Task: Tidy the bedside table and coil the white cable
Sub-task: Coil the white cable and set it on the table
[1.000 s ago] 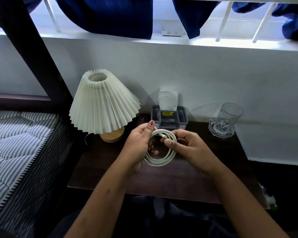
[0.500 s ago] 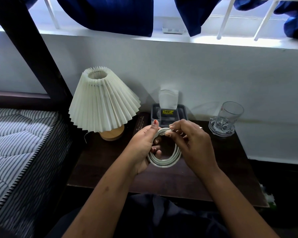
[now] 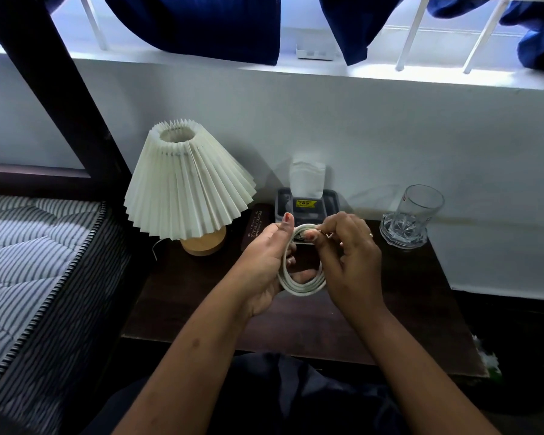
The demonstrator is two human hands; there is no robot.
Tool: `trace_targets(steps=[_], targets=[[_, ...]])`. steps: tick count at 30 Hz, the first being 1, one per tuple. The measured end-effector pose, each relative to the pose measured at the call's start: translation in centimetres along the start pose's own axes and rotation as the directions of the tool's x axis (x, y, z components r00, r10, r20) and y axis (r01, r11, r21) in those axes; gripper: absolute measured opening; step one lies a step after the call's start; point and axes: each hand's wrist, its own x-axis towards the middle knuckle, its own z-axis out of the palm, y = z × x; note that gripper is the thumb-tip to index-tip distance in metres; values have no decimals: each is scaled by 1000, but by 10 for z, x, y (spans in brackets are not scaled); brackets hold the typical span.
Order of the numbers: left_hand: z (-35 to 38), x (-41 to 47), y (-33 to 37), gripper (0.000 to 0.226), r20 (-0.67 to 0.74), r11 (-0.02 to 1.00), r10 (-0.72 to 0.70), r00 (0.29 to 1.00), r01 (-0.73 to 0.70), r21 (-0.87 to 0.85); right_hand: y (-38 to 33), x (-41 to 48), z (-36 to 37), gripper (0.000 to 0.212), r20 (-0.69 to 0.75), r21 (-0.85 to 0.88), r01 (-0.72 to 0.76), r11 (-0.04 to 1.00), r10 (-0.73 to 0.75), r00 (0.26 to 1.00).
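Item: white cable [image 3: 300,285], centre of frame, held above the dark tabletop [image 3: 405,309]. Condition: wound into a small loop of several turns, not resting on the surface.

Left hand [image 3: 266,262]: clasped about the left side of the loop, thumb up along its top, fingers passing through the ring. Right hand [image 3: 347,252]: fingertips pinched on the cable at the top of the loop, apparently handling the free end; the connector itself is too hidden to make out.

Step in hand, by judgement: the coiling is nearly complete, with the tail being tucked or secured. Next move likely calls for the left hand to keep the turns together while the right threads or wraps the end, then for setting the coil down on the bare tabletop.

Containers: grey tissue box [image 3: 305,205], upper centre against the wall, a white tissue standing out of its top, yellow label on its front. Drinking glass [image 3: 416,208], right of it, appears empty, standing on a cut-glass coaster [image 3: 402,232].

Also present: pleated lamp [image 3: 186,183], left; dark case [image 3: 256,226] beside its base.
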Motion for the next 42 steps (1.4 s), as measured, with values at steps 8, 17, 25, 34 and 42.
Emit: trace_targets(steps=[8, 17, 25, 34, 42], targets=[[-2, 0, 2, 47, 116, 1000, 10, 993, -13, 29, -6, -1, 0, 14, 4, 38, -62, 997, 62, 998], [-1, 3, 3, 34, 79, 999, -1, 997, -1, 34, -15, 2, -4, 16, -49, 194, -203, 960, 216, 975], [1, 3, 2, 24, 37, 997, -1, 999, 4, -71, -15, 4, -3, 22, -100, 330, -364, 871, 416, 904], [4, 4, -1, 26, -40, 1000, 7, 999, -7, -4, -10, 12, -6, 32, -84, 602, -465, 649, 630, 772], [1, 6, -4, 29, -40, 999, 20, 999, -18, 46, -5, 17, -13, 26, -71, 675, -488, 554, 706, 704]])
